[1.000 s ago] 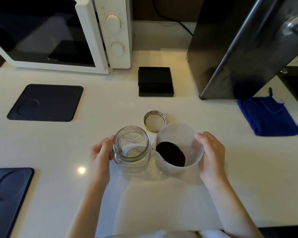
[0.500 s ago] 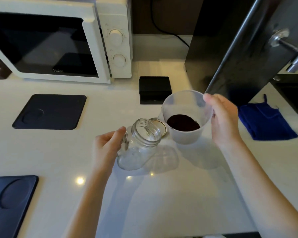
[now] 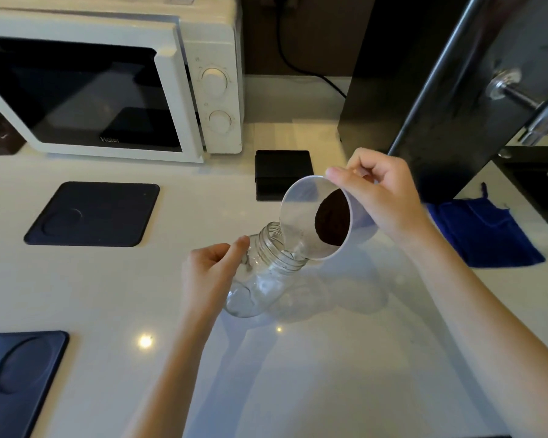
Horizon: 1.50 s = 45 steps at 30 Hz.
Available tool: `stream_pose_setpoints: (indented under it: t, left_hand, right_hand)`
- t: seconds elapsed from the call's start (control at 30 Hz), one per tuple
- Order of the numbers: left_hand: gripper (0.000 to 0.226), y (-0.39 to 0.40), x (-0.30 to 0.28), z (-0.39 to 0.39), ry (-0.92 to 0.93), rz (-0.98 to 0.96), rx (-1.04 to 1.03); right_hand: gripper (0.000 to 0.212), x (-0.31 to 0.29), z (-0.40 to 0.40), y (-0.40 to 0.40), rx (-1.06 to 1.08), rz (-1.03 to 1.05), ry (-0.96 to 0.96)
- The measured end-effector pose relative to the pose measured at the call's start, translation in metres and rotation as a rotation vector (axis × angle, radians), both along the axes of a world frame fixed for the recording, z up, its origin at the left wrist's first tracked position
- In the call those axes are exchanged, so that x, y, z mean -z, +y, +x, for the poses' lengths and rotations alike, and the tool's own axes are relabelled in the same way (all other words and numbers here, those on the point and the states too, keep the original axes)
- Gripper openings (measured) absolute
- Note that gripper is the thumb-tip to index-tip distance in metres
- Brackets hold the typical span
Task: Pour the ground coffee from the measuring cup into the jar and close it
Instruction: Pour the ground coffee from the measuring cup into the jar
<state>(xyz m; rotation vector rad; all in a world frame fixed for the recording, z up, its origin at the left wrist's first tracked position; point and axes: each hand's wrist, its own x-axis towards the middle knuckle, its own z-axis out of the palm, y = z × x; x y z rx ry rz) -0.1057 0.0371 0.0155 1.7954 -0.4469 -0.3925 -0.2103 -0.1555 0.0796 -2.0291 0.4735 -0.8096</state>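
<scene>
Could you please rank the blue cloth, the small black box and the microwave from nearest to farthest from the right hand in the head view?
From the right hand:
1. Small black box, just to its left, behind the cup.
2. Blue cloth, to its right on the counter.
3. Microwave, far left at the back.

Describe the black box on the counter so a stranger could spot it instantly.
Start at the white microwave at the back of the counter. Just right of its front corner sits the black box, low and square. Unlike the flat dark mats, it is thick and raised.
</scene>
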Motion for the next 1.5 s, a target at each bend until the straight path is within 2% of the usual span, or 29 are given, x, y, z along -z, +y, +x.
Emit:
stream_pose_setpoints:
  t: [0.3,0.43,0.6,1.5]
  left_hand:
    - [0.054,0.0,0.005,-0.006,-0.073,-0.006,-0.063]
    - [0.058,-0.002,0.006,-0.009,-0.064,-0.035,-0.097]
    - [0.053,-0.005,0.005,-0.011,-0.025,-0.018,-0.089]
    - [0.049,-0.015,0.006,-0.006,0.052,-0.031,-0.077]
  right_hand:
    - [0.039,-0.008,0.01,0.003,0.004,-0.117,0.01]
    - [0.037,-0.013,0.015,0.01,0.058,-0.384,0.026]
    - [0.038,-0.016,0.022,0.015,0.052,-0.569,0.053]
    - [0.036,-0.029,0.04,0.023,-0.051,-0.825,0.027]
